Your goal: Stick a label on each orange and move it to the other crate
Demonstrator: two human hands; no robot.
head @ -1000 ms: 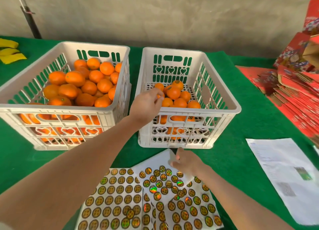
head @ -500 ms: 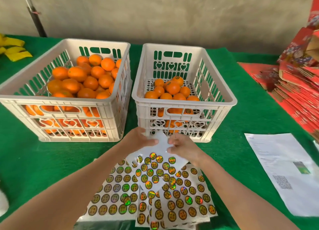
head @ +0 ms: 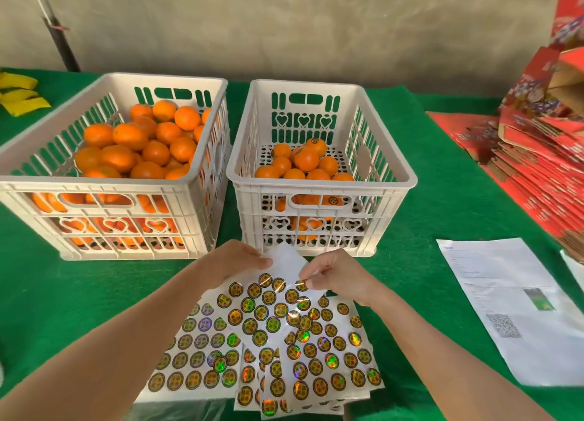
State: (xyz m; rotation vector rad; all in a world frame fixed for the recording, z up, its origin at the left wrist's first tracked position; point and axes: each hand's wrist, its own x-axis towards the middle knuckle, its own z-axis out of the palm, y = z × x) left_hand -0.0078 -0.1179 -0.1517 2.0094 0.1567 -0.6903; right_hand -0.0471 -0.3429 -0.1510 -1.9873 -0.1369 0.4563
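as left (head: 237,261) holds sheet (head: 286,258), right (head: 331,273) pinches label (head: 301,284)

Your table (head: 442,174) in green cloth, left crate (head: 104,183) and right crate (head: 319,185) side by side, sticker sheets (head: 196,357) fanned out near you, printed paper (head: 505,294) on your right, red flat boxes (head: 537,167) piled far right, something yellow (head: 22,95), maybe cloths, far left.

I count two white slotted plastic crates (head: 94,185), one printed white paper sheet (head: 505,294) and one dark upright pole (head: 61,41). The round oranges (head: 306,160), holographic round-label sheets (head: 189,357) and flat red cartons (head: 537,174) overlap too much for me to tally.
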